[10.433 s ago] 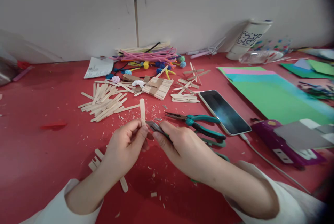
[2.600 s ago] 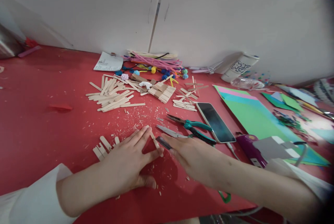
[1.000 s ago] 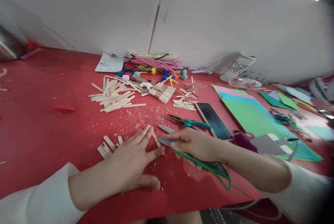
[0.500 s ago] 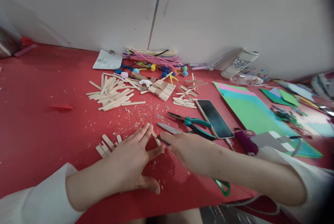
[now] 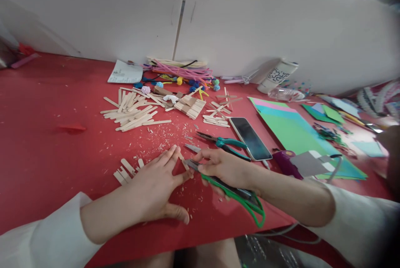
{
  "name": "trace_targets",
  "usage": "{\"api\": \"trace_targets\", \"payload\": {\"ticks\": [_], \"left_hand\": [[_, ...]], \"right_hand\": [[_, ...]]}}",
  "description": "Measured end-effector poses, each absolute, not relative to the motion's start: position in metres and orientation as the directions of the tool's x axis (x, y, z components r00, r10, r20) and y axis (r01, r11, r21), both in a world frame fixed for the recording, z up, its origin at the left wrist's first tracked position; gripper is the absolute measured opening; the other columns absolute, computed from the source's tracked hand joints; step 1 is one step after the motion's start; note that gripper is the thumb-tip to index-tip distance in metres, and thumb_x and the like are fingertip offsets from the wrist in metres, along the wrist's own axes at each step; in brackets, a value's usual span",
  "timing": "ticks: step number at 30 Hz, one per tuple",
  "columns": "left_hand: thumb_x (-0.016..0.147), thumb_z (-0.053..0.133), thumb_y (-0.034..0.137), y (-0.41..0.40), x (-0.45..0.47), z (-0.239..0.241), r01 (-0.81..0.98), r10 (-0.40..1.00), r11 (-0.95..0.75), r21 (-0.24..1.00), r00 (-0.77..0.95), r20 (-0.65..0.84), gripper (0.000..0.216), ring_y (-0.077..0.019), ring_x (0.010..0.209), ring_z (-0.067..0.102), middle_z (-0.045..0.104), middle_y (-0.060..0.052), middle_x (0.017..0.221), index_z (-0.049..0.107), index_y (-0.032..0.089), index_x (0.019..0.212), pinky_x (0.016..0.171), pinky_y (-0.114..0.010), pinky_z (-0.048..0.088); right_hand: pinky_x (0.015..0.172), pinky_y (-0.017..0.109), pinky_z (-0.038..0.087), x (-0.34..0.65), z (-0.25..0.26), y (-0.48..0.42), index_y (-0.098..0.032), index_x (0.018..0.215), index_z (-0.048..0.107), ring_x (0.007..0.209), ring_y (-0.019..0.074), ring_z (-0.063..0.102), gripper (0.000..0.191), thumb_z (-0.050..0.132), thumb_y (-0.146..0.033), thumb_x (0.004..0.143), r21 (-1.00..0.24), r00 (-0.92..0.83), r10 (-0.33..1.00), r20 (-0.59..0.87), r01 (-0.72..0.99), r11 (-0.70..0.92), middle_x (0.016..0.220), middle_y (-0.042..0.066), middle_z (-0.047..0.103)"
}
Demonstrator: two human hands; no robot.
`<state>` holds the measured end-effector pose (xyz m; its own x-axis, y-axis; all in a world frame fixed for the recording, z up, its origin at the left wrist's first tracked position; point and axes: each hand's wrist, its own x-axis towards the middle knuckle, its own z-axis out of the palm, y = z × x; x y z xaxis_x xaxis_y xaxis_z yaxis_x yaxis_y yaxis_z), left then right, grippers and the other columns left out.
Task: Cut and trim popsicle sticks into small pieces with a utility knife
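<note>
Pressing flat on the red surface (image 5: 46, 151), the left hand (image 5: 153, 189) spreads its fingers (image 5: 168, 156) wide and pins a short wooden craft stick (image 5: 182, 160) under the index and middle fingertips. The stick lies on the surface between the two hands, slanting away from the person, with only part of it showing past the fingertips. The right hand (image 5: 223, 168) grips a pair of green-handled scissors (image 5: 231, 189), its fingers wrapped around the handles; the grey blades point left and meet the near end of the stick (whether they bite into it or only touch it cannot be told).

Just left of the left hand lie a few cut stick pieces (image 5: 125, 170), side by side. Wood shavings (image 5: 156, 139) are scattered over the surface beyond the hands. Farther back sits a loose pile of whole craft sticks (image 5: 131, 113), and behind it a bundle of pink pipe cleaners (image 5: 184, 70) against the wall. Just beyond the right hand rest teal-handled pliers (image 5: 225, 143), and beside them a dark smartphone (image 5: 250, 138), face up. Sheets of coloured paper (image 5: 290, 128) lie to the right.
</note>
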<state>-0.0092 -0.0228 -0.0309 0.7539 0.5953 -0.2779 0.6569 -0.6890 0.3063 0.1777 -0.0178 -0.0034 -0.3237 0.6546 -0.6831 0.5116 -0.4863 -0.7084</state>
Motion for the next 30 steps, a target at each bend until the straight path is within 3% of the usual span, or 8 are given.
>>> {"api": "trace_targets", "payload": {"ticks": [9, 11, 13, 15, 17, 19, 22, 30], "left_hand": [[0.065, 0.061, 0.071, -0.024, -0.009, -0.031, 0.660, 0.600, -0.691, 0.294, 0.751, -0.274, 0.087, -0.0418, 0.136, 0.005, 0.013, -0.025, 0.149, 0.044, 0.024, 0.137, 0.105, -0.058, 0.024], [0.065, 0.062, 0.070, -0.025, -0.008, -0.030, 0.663, 0.600, -0.689, 0.291, 0.748, -0.283, 0.087, -0.0419, 0.136, 0.006, 0.014, -0.025, 0.149, 0.044, 0.023, 0.136, 0.104, -0.058, 0.025], [0.065, 0.062, 0.069, -0.025, -0.008, -0.030, 0.669, 0.604, -0.688, 0.281, 0.743, -0.289, 0.086, -0.0413, 0.136, 0.007, 0.016, -0.024, 0.150, 0.044, 0.024, 0.136, 0.104, -0.058, 0.026], [0.064, 0.063, 0.069, -0.025, -0.007, -0.030, 0.674, 0.611, -0.687, 0.271, 0.738, -0.287, 0.088, -0.0407, 0.137, 0.008, 0.017, -0.022, 0.150, 0.043, 0.026, 0.137, 0.104, -0.057, 0.027], [0.062, 0.065, 0.069, -0.026, -0.007, -0.030, 0.678, 0.615, -0.685, 0.266, 0.734, -0.287, 0.089, -0.0404, 0.137, 0.010, 0.018, -0.020, 0.151, 0.042, 0.027, 0.138, 0.103, -0.055, 0.030], [0.062, 0.065, 0.069, -0.025, -0.007, -0.030, 0.686, 0.618, -0.678, 0.262, 0.726, -0.302, 0.089, -0.0404, 0.137, 0.010, 0.017, -0.020, 0.151, 0.042, 0.028, 0.138, 0.102, -0.055, 0.032], [0.063, 0.063, 0.071, -0.025, -0.007, -0.031, 0.691, 0.620, -0.672, 0.267, 0.722, -0.307, 0.089, -0.0400, 0.137, 0.008, 0.014, -0.021, 0.151, 0.041, 0.028, 0.138, 0.104, -0.056, 0.029], [0.064, 0.064, 0.069, -0.024, -0.007, -0.030, 0.688, 0.612, -0.679, 0.256, 0.723, -0.321, 0.090, -0.0392, 0.137, 0.006, 0.014, -0.023, 0.151, 0.039, 0.027, 0.139, 0.104, -0.055, 0.028]], "right_hand": [[0.034, 0.018, 0.037, 0.187, -0.012, -0.019, -0.019, 0.101, 0.042, 0.028, 0.0062, 0.046, 0.012, 0.035, -0.015, 0.091, -0.702, -0.304, 0.636, -0.709, 0.390, -0.596, 0.057, -0.008, 0.055], [0.040, 0.021, 0.042, 0.188, -0.014, -0.021, -0.018, 0.105, 0.045, 0.035, 0.0081, 0.053, 0.017, 0.036, -0.017, 0.091, -0.732, -0.324, 0.679, -0.659, 0.485, -0.479, 0.063, -0.005, 0.059], [0.053, 0.025, 0.048, 0.188, -0.015, -0.023, -0.018, 0.107, 0.051, 0.055, 0.0130, 0.064, 0.021, 0.039, -0.016, 0.090, -0.726, -0.356, 0.771, -0.528, 0.660, -0.193, 0.078, 0.001, 0.065], [0.067, 0.030, 0.049, 0.185, -0.012, -0.027, -0.017, 0.111, 0.055, 0.080, 0.0203, 0.068, 0.027, 0.043, -0.013, 0.087, -0.557, -0.389, 0.833, -0.392, 0.821, 0.121, 0.094, 0.008, 0.068], [0.070, 0.034, 0.049, 0.181, -0.008, -0.031, -0.016, 0.120, 0.053, 0.091, 0.0261, 0.066, 0.036, 0.046, -0.010, 0.085, -0.332, -0.406, 0.841, -0.358, 0.897, 0.292, 0.100, 0.011, 0.068], [0.066, 0.034, 0.048, 0.176, -0.004, -0.034, -0.015, 0.127, 0.049, 0.088, 0.0283, 0.067, 0.044, 0.047, -0.008, 0.083, -0.189, -0.403, 0.826, -0.393, 0.915, 0.356, 0.098, 0.014, 0.069], [0.060, 0.032, 0.047, 0.174, -0.001, -0.034, -0.012, 0.129, 0.047, 0.082, 0.0278, 0.068, 0.048, 0.049, -0.007, 0.081, -0.113, -0.416, 0.817, -0.398, 0.907, 0.407, 0.097, 0.015, 0.069], [0.063, 0.028, 0.046, 0.182, -0.007, -0.029, -0.017, 0.119, 0.054, 0.077, 0.0205, 0.067, 0.038, 0.046, -0.008, 0.084, -0.196, -0.493, 0.823, -0.282, 0.869, 0.454, 0.098, 0.009, 0.069]]}}
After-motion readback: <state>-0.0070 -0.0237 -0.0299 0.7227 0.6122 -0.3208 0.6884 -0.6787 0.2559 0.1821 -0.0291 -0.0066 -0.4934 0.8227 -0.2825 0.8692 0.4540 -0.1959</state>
